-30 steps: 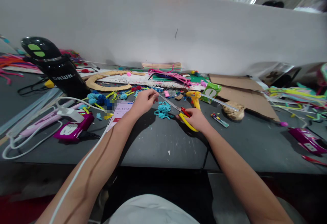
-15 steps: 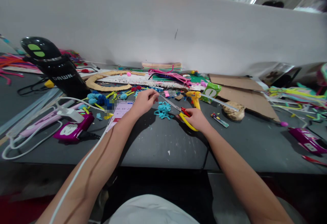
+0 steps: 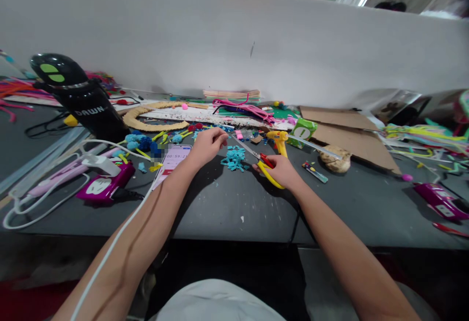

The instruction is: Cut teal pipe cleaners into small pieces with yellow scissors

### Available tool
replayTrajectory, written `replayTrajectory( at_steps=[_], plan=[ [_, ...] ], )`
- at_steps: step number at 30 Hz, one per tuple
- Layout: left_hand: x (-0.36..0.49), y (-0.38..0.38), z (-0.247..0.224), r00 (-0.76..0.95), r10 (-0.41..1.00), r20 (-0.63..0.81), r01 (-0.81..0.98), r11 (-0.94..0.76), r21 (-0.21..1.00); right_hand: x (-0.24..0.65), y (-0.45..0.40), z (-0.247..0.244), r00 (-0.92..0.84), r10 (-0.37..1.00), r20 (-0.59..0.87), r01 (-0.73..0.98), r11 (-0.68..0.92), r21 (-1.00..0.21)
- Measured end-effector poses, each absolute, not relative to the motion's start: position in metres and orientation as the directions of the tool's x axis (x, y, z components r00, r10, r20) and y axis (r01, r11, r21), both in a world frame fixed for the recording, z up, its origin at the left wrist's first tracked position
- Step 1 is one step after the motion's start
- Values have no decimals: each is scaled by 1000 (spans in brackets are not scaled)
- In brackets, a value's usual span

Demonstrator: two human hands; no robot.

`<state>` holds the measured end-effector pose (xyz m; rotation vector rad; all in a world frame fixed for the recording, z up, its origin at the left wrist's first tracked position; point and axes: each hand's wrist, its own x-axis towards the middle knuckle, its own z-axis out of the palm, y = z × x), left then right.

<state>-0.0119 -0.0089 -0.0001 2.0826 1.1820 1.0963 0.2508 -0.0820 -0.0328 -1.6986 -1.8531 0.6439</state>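
My right hand [image 3: 281, 170] is wrapped round the yellow and red handles of a pair of scissors [image 3: 264, 160], whose blades point up and left. Left of the blade tips, my left hand [image 3: 210, 144] is closed in a pinch; whatever sits between its fingertips is too small to make out. Below the blades and between the hands lies a heap of small cut blue strips [image 3: 235, 158] on the dark table [image 3: 227, 203]. Beside my left wrist a phone [image 3: 175, 160] lies face up, showing a timer.
A yellow glue gun [image 3: 279, 140] and a green box [image 3: 303, 130] stand beyond my right hand. A black bottle [image 3: 82, 98] and a purple device [image 3: 106, 184] with white cables are at left. Cardboard [image 3: 355, 145] and a pale lump [image 3: 335, 159] lie at right.
The scissors have shifted very slightly, with their blades looking a little closer together. Otherwise both hands and the blue heap stay in place.
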Motion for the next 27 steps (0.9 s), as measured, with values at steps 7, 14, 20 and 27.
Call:
replayTrajectory(
  at_steps=[7,14,20,27],
  plan=[
    [-11,-11,2,297,868,398,462,-495,736,253,-81,-31,-97,993,64,775,116,-621],
    [-11,-11,2,297,867,400,472,-497,728,253,-81,-31,-107,993,51,778,116,-617],
    [-11,-11,1,298,867,400,462,-498,734,253,-80,-32,-112,992,58,780,124,-613],
    [-11,-10,0,296,864,406,474,-502,723,254,-79,-33,-114,991,71,777,134,-615]
  ],
)
